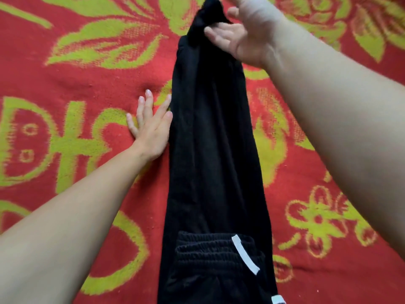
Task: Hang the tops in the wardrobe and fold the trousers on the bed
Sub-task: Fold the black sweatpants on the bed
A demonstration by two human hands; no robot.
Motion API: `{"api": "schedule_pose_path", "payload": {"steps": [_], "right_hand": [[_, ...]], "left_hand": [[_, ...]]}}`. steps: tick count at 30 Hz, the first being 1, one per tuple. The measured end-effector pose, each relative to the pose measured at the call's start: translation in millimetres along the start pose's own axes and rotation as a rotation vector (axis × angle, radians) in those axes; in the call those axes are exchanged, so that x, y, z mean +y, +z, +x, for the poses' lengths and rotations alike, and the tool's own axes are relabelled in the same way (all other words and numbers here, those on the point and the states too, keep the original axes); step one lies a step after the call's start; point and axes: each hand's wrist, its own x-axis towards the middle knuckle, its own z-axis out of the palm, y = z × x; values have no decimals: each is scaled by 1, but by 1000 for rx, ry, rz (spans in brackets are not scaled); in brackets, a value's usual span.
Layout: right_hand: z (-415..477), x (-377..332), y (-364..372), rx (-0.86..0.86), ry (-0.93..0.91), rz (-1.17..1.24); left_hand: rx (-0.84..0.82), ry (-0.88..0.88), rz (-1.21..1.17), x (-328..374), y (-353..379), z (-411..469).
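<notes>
So the black trousers are laid out flat on the red blanket with the yellow-green flower pattern. They run lengthwise straight away from me. The ribbed waistband is the end closest to me, with a white strip lying slanted across it, and the legs point off toward the far side, stacked into one long narrow band.

About halfway up, my left hand is flat on the blanket just beside the left edge of the trousers. Its fingers are straight and spread, nothing held, and the thumb side is right up against the cloth.

Further out, my right hand is raised at the cuff end, reaching in from the right side of the trousers. The cloth there is bunched up and lifted off the blanket. My fingers are loosely bent against that bunch with the thumb above it, but it's blurry, so I honestly can't tell if I'm pinching the cloth or just touching it.
</notes>
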Motion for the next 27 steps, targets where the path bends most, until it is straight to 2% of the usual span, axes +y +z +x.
{"api": "schedule_pose_path", "payload": {"steps": [3, 6, 8, 11, 14, 17, 19, 21, 23, 27], "right_hand": [[9, 23, 12, 52, 0, -280], [8, 51, -9, 228, -115, -577], [-2, 71, -32, 367, -132, -868], [-16, 99, -64, 509, -38, -1122], [-16, 109, -74, 472, 20, -1044], [-12, 106, -73, 345, -10, -852], [-9, 105, -72, 281, -14, -640], [-7, 104, -71, 175, 87, -408], [-4, 104, -70, 78, 237, -355], [0, 101, -71, -83, 391, -325]], "left_hand": [[19, -23, -91, 3, -6, 0], [43, -36, -215, 3, -11, 0], [73, -21, -320, 2, -13, -4], [79, -15, -211, 4, -7, -10], [108, -49, -100, 14, -1, -4], [230, -77, -250, 15, -6, 2], [274, -70, -378, 8, -12, 3], [223, -94, -508, 4, -19, 5], [167, -164, -626, 7, -25, 14], [45, -184, -536, 22, -34, 37]]}}
